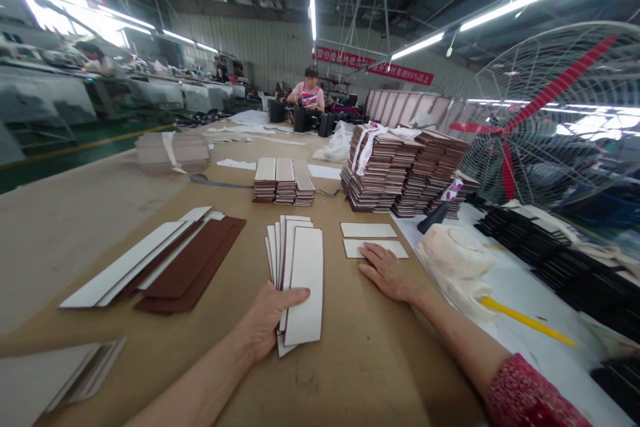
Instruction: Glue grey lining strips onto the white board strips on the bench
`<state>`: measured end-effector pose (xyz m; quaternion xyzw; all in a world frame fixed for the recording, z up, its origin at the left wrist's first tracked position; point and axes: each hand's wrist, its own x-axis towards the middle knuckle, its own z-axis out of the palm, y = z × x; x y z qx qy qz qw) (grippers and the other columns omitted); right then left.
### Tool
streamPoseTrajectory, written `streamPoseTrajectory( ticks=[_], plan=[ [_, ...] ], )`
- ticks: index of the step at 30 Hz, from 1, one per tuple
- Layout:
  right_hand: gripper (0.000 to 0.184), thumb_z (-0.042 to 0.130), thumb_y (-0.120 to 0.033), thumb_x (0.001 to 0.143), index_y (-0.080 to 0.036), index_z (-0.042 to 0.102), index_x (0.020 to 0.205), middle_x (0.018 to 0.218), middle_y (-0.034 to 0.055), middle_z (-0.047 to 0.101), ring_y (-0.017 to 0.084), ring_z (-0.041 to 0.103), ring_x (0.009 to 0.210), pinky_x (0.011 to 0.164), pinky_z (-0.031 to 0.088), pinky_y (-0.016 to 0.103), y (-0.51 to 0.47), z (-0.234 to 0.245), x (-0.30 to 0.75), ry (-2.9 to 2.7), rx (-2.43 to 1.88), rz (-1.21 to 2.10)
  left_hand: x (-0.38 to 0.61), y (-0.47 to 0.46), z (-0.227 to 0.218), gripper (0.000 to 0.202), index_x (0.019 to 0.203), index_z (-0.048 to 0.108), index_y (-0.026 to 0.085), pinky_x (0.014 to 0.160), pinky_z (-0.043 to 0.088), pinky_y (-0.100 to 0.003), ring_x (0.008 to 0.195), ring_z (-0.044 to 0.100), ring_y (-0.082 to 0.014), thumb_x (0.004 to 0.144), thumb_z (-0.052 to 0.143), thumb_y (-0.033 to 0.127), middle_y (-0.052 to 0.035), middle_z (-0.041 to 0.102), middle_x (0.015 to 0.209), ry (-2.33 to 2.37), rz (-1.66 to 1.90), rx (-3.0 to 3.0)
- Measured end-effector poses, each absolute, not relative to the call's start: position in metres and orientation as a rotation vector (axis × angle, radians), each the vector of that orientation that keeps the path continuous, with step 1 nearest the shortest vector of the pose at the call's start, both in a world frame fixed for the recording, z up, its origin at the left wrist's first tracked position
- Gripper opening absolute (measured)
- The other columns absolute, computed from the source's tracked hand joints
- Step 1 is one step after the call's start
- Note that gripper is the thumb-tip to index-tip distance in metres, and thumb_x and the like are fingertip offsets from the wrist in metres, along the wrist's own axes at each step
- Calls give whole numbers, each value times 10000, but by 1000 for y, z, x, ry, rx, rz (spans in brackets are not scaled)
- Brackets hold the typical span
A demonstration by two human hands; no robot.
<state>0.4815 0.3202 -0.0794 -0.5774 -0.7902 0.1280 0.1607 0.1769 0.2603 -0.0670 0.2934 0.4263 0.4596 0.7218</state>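
Note:
My left hand [273,320] is closed around a fanned bundle of white rectangular strips [307,280] with dark edges, thumb across the top strip. To its right, my right hand [387,271] lies flat, fingers stretched out, with the fingertips on the left part of a white strip [393,250]. Just behind that one lies another white strip [369,230], parallel and slightly apart. Left of my left hand, white strips [135,257] and brown strips [193,263] lie spread in an overlapping pile.
Low stacks of strips [285,180] stand ahead, with tall brown-edged stacks [383,170] to their right. A cream cloth bundle [453,260], a yellow-handled tool [530,323] and black stacked pieces [555,250] lie right, below a large caged fan [510,127]. A person [307,92] sits across the table [360,360].

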Motion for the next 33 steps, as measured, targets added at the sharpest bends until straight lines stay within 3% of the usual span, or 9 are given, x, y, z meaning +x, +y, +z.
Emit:
streamPoseTrajectory(
  ticks=[4,7,11,15,18,21,25,28,33],
  plan=[
    [454,468,-552,955,-201,639,1188,1376,125,540,294,414,1319,1150,274,491,309,-61,442,-2071,-1488,552,175,259,-61,498,999,722,89,664,589,-366,754,727,-284,534,861,198,-151,771,914,892,1028,653],
    [443,481,-632,939,-222,637,999,984,41,658,223,592,937,851,497,381,292,-60,396,-1895,-1386,800,176,257,-62,554,1060,717,98,685,594,-355,768,724,-268,538,869,202,-135,772,943,855,1009,707],
    [485,485,-683,906,-207,529,820,720,-7,592,178,573,709,657,504,313,282,-65,361,-1639,-1317,1001,178,256,-67,599,1132,697,104,708,606,-354,810,727,-269,580,889,238,-141,768,983,827,985,737],
    [481,403,-663,935,-221,561,1041,979,33,671,189,621,835,728,529,324,291,-38,401,-1542,-1320,989,180,261,-68,450,1088,702,67,705,620,-335,777,729,-241,742,825,326,-177,760,970,907,1027,623],
    [484,497,-616,914,-241,611,1198,1037,31,696,192,627,811,709,514,320,301,-5,454,-1703,-1395,988,178,267,-63,346,1039,703,69,663,621,-291,730,727,-206,799,779,306,-171,760,949,956,1139,517],
    [351,673,-488,834,-268,730,1101,959,15,723,221,640,817,804,513,376,304,10,487,-2029,-1462,999,174,271,-55,313,1075,681,97,648,625,-290,727,737,-209,817,745,260,-147,762,931,937,1260,443],
    [325,631,-334,847,-234,736,1138,1120,90,672,301,549,1115,1086,342,499,292,-13,491,-2241,-1537,657,169,271,-53,265,1059,679,69,626,622,-295,727,737,-222,834,651,206,-159,760,919,918,1264,419],
    [397,475,-345,943,-174,670,1244,1226,155,598,327,481,1175,1082,327,543,271,-42,482,-2226,-1644,399,168,270,-56,266,1013,694,42,641,624,-319,744,735,-238,808,596,179,-174,757,927,881,1216,422],
    [438,437,-404,978,-212,589,1340,1354,137,533,327,462,1200,1052,370,550,249,-74,478,-2261,-1729,255,173,267,-61,316,1006,704,51,620,618,-331,763,731,-258,716,663,171,-159,760,932,875,1128,510]
  ],
)
